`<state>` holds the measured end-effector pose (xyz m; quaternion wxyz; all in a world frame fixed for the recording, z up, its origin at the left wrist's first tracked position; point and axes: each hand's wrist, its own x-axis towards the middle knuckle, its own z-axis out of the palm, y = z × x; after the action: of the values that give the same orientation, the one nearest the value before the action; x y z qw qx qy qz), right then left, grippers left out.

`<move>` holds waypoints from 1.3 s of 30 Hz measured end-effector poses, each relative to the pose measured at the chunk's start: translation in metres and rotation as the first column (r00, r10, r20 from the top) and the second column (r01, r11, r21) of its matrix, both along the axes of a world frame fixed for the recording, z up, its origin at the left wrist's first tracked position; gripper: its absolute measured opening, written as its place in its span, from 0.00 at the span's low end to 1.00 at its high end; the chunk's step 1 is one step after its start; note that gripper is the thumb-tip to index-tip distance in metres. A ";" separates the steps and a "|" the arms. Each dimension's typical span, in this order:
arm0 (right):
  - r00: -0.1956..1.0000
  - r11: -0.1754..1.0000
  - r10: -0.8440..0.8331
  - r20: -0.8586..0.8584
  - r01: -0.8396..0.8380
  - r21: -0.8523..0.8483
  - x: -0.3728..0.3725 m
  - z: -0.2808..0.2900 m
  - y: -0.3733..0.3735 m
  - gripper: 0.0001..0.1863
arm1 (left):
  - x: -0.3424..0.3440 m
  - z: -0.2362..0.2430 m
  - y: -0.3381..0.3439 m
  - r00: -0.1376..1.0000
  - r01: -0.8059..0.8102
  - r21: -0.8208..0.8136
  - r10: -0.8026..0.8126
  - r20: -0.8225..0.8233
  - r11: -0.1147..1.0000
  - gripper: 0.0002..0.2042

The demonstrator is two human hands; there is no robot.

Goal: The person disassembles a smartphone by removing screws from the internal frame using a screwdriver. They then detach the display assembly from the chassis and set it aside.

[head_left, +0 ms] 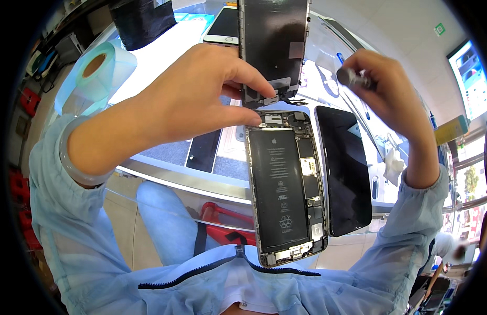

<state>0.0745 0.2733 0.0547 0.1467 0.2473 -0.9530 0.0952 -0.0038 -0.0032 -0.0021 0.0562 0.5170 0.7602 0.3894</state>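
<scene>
An opened smartphone body (280, 184), its black battery and boards bare, lies with its near end past the counter's front edge. Its lifted screen panel (272, 47) stands up at the far end, back side toward me, with thin flex cables at its lower edge. My left hand (201, 94) grips that panel: the index finger presses near its lower edge while the thumb touches the body's top left corner. Raised to the right of the panel, my right hand (380, 84) closes round a dark screwdriver (351, 79), its round end showing; its tip is hidden.
A dark-screened phone (344, 173) lies right of the opened body. Farther back is a white-framed phone (222, 26). On the left stand a tape roll (99, 71) and a black box-like object (141, 23). A red stool (227, 223) is under the glass counter (185, 181).
</scene>
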 end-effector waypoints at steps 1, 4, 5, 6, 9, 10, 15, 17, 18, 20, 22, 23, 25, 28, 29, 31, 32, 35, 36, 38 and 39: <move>0.999 0.999 -0.047 -0.028 0.047 0.017 -0.003 0.006 0.009 0.05 | 0.001 0.001 -0.002 1.000 -0.005 -0.004 0.005 -0.011 1.000 0.16; 0.966 0.951 -0.195 -0.170 0.229 0.209 -0.007 0.007 0.038 0.10 | 0.000 0.000 -0.002 1.000 0.019 0.043 -0.020 0.018 0.999 0.16; 0.954 0.926 -0.285 -0.096 0.300 0.230 -0.011 0.005 0.042 0.10 | 0.000 0.000 -0.002 1.000 0.016 0.037 -0.017 0.011 0.999 0.16; 0.928 0.895 -0.373 -0.022 0.366 0.256 -0.015 0.004 0.044 0.10 | 0.000 0.000 -0.004 1.000 0.012 0.029 -0.012 0.005 1.000 0.16; 0.891 0.870 -0.447 0.083 0.411 0.272 -0.018 0.001 0.044 0.11 | -0.002 0.000 -0.006 1.000 0.019 0.031 -0.019 -0.006 0.999 0.15; 0.892 0.876 -0.441 0.100 0.404 0.265 -0.019 0.000 0.044 0.11 | -0.002 0.000 -0.007 1.000 0.024 0.036 -0.024 -0.008 0.999 0.15; 0.905 0.918 -0.389 0.172 0.364 0.158 -0.020 0.000 0.040 0.11 | -0.001 -0.004 -0.008 1.000 0.025 0.088 -0.025 0.004 0.996 0.15; 0.904 0.919 -0.389 0.179 0.368 0.138 -0.020 0.001 0.039 0.10 | 0.000 -0.004 -0.009 1.000 0.018 0.095 -0.018 -0.002 0.995 0.15; 0.904 0.917 -0.394 0.165 0.373 0.144 -0.021 0.001 0.042 0.09 | 0.000 -0.003 -0.010 1.000 0.017 0.088 -0.016 -0.006 0.996 0.15; 0.880 0.895 -0.437 0.185 0.406 0.185 -0.019 0.005 0.044 0.08 | 0.000 -0.001 -0.012 1.000 0.012 0.066 -0.011 -0.012 0.998 0.16; 0.821 0.851 -0.516 0.246 0.457 0.258 -0.013 0.013 0.045 0.05 | -0.002 -0.002 -0.015 1.000 0.010 0.038 -0.009 -0.016 0.999 0.18; 0.809 0.835 -0.535 0.242 0.465 0.294 -0.012 0.013 0.044 0.05 | -0.002 -0.002 -0.016 1.000 0.002 0.035 -0.002 0.003 0.999 0.18; 0.782 0.797 -0.580 0.228 0.485 0.361 -0.014 0.013 0.043 0.05 | -0.001 -0.001 -0.017 0.999 -0.006 0.027 0.005 0.038 1.000 0.18; 0.768 0.785 -0.598 0.229 0.502 0.364 -0.018 0.012 0.040 0.07 | -0.004 -0.003 -0.020 0.998 -0.003 0.033 0.001 0.068 0.999 0.19; 0.761 0.779 -0.605 0.234 0.504 0.374 -0.019 0.013 0.040 0.07 | -0.006 -0.004 -0.022 0.998 -0.004 0.026 0.002 0.070 1.000 0.19; 0.743 0.771 -0.617 0.258 0.505 0.389 -0.019 0.010 0.041 0.07 | -0.008 -0.004 -0.023 0.998 -0.001 0.012 0.000 0.057 1.000 0.19; 0.736 0.760 -0.628 0.252 0.509 0.405 -0.020 0.007 0.041 0.07 | -0.008 -0.004 -0.023 0.999 -0.001 0.004 0.001 0.050 1.000 0.19; 0.720 0.735 -0.651 0.241 0.519 0.437 -0.020 0.009 0.037 0.06 | -0.008 -0.004 -0.023 0.998 0.025 0.039 -0.027 0.050 0.999 0.19; 0.714 0.730 -0.657 0.242 0.522 0.442 -0.020 0.009 0.037 0.06 | -0.008 -0.003 -0.022 0.998 0.028 0.045 -0.030 0.050 0.999 0.19; 0.721 0.708 -0.663 0.202 0.517 0.481 -0.020 0.005 0.039 0.05 | -0.009 -0.003 -0.021 0.998 0.034 0.056 -0.036 0.049 0.998 0.19; 0.727 0.699 -0.662 0.183 0.511 0.500 -0.022 0.003 0.039 0.05 | -0.009 -0.003 -0.021 0.998 0.031 0.053 -0.033 0.054 0.998 0.19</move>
<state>0.0529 0.3121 0.0582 -0.0583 -0.0711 -0.9885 -0.1202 -0.0124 -0.0242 -0.0050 0.0696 0.5196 0.7395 0.4222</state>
